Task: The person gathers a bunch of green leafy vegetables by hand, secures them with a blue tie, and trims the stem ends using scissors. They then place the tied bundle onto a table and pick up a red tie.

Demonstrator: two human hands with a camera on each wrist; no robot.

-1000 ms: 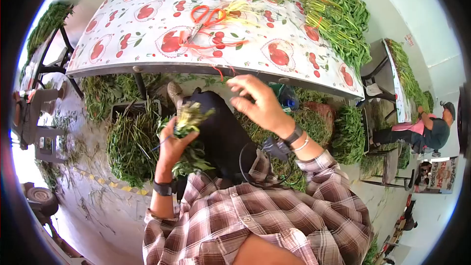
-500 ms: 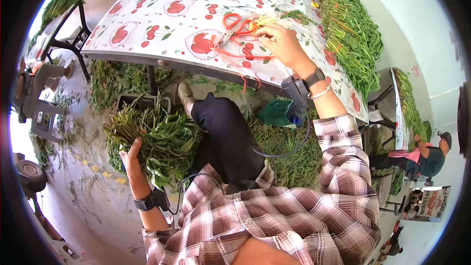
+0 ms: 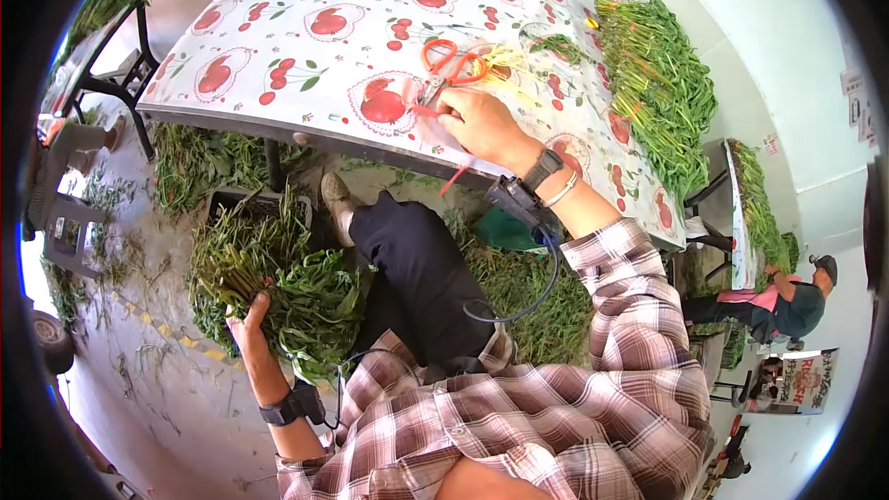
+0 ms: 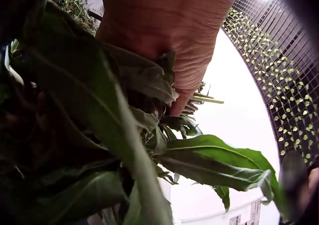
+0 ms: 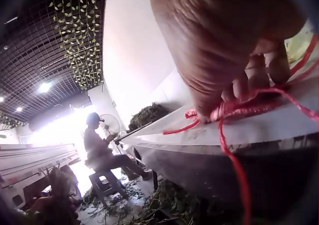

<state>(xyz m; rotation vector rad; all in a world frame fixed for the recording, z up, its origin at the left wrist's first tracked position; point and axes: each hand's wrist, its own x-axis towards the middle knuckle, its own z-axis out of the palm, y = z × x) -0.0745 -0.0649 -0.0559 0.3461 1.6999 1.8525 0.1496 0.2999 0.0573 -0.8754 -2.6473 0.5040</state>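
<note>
My left hand (image 3: 248, 322) grips a leafy green bunch (image 3: 315, 301) beside my knee, its cut stems pointing up and left. Up close in the left wrist view, leaves (image 4: 214, 160) cover most of that hand's fingers. Over the table's front edge, my right hand (image 3: 486, 127) pinches red plastic string (image 5: 239, 170) between thumb and fingers. Loose ends of the string hang down past the edge. Just beyond the fingertips lie orange-handled scissors (image 3: 454, 65) on the cherry-print tablecloth (image 3: 324, 65).
Pale yellow strips (image 3: 505, 63) lie by the scissors. Bundled greens (image 3: 657, 93) are stacked at the table's right end. Loose greens (image 3: 546, 306) cover the floor under the table, near a green container (image 3: 509, 230). Another person (image 3: 796, 301) works at a table on the right.
My right hand has reached up over the table, then slid left and down onto the red string. The left hand has shifted left and lower, still holding greens.
</note>
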